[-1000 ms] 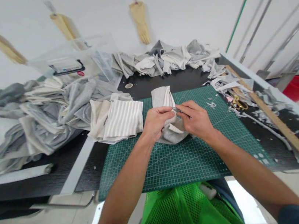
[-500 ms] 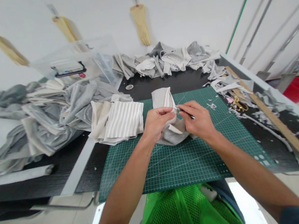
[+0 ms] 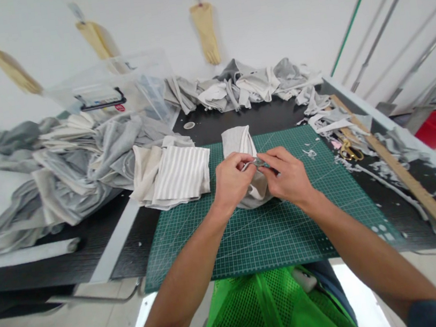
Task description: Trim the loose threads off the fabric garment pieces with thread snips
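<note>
My left hand is closed in a pinch on the folded edge of a grey-and-white fabric piece. The cloth rests on the green cutting mat, bunched beneath both hands. Close on its right, my right hand is closed at the same edge, fingertips almost meeting the left ones. A small, thin tool with a dark end shows partly within the right fingers; they hide most of it, and its kind is unclear. Left of the hands lies a stack of striped cloth pieces, overlapping the mat.
Heaped grey fabric covers the left side before a clear plastic box. More cloth lines the back. A tape roll lies behind the mat. Gold-handled scissors, a wooden ruler and scraps lie right.
My left fingers have curled and turned over the fabric edge, raising a grey fold between the hands. The dark-ended tool, clearer half a second ago, is now mostly covered by my right fingers.
</note>
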The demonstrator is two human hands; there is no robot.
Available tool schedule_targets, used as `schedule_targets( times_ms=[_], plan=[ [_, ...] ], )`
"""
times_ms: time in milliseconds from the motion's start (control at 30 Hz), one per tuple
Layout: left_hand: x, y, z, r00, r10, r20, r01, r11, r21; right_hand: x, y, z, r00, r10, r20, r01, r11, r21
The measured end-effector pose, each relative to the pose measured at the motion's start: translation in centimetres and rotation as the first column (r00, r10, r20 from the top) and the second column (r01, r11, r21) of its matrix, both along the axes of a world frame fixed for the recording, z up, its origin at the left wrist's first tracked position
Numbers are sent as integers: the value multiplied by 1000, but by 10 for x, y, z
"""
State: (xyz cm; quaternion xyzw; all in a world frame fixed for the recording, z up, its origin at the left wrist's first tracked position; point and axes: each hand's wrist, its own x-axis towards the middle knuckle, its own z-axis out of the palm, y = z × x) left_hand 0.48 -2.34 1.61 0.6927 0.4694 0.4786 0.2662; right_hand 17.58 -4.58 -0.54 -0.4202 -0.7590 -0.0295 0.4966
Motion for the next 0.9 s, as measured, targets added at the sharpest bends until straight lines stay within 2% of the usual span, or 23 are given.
schedule_targets(
  times_ms=[267, 433, 633, 767, 900],
  plan=[
    [-1, -1, 2, 999, 11, -47, -11, 1000, -9, -1, 0, -1, 1000, 10, 14, -10, 1000, 0],
    [0, -2, 3, 1000, 25, -9, -25, 1000, -1, 0, 2, -3, 1000, 20, 9, -21, 1000, 16],
    [1, -2, 3, 1000, 25, 13, -25, 999, -45, 0, 0, 0, 1000, 13, -28, -13, 1000, -24],
    [1, 1, 3, 992, 12, 129, 4, 992, -128, 1, 0, 5, 993, -13, -117, 4, 997, -73],
    [1, 5, 3, 936, -59, 348, 164, 946, -279, 5, 2, 8, 962, -26, -271, -35, 975, -219]
  ],
)
